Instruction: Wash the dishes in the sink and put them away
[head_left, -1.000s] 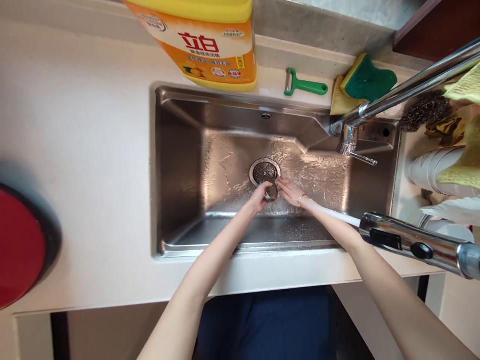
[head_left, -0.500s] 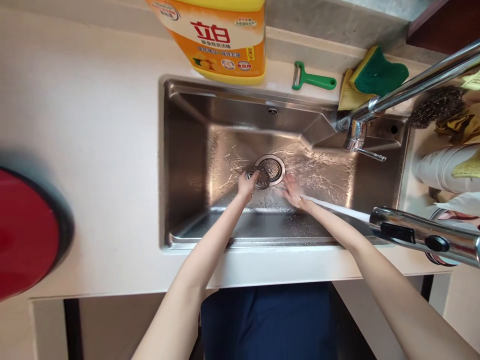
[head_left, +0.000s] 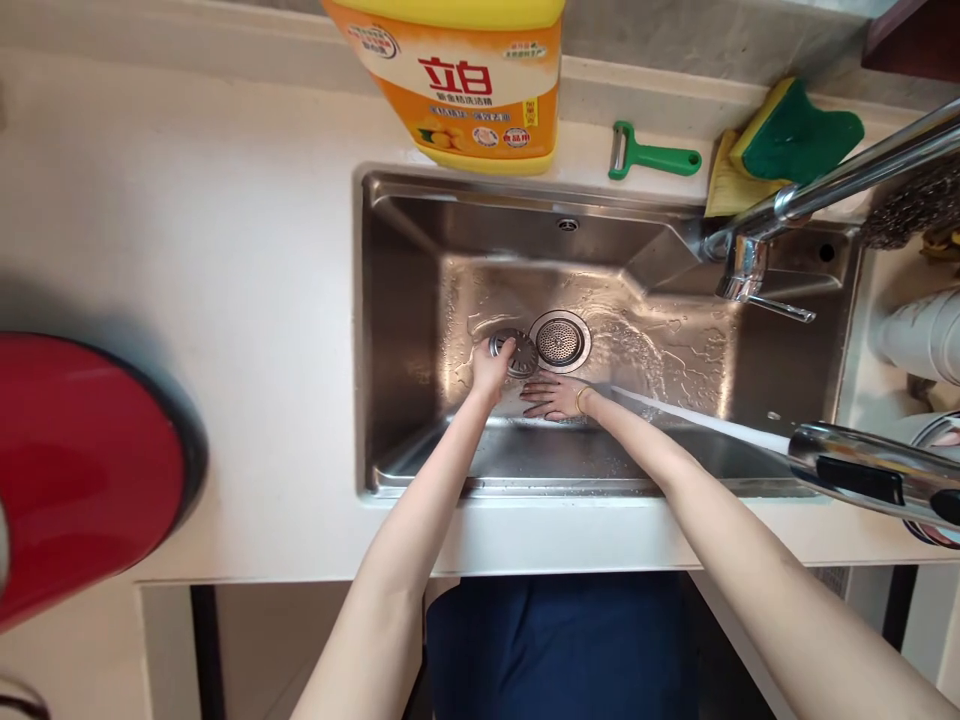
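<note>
My left hand [head_left: 490, 370] grips a round metal sink strainer [head_left: 523, 354] by its edge, thumb on top, low in the steel sink [head_left: 480, 290]. Just right of the strainer is the drain [head_left: 560, 342], with a perforated basket showing in it. My right hand [head_left: 553, 396] lies flat near the sink floor, fingers spread and pointing left, below the drain. A bracelet circles that wrist. From the faucet spray head [head_left: 847, 460] a stream of water [head_left: 697, 420] runs into the sink beside the right wrist.
Behind the sink stand a yellow-orange detergent jug [head_left: 487, 95], a green peeler [head_left: 652, 158] and sponges [head_left: 795, 140]. The chrome faucet [head_left: 742, 265] rises at the sink's back right. A red round-ended object [head_left: 82, 460] sits on the left counter, a white container [head_left: 926, 335] at right.
My right hand has moved left across the sink floor, from right of the drain to below it. The left hand has drawn the strainer slightly left, off the drain's edge. The view has shifted left.
</note>
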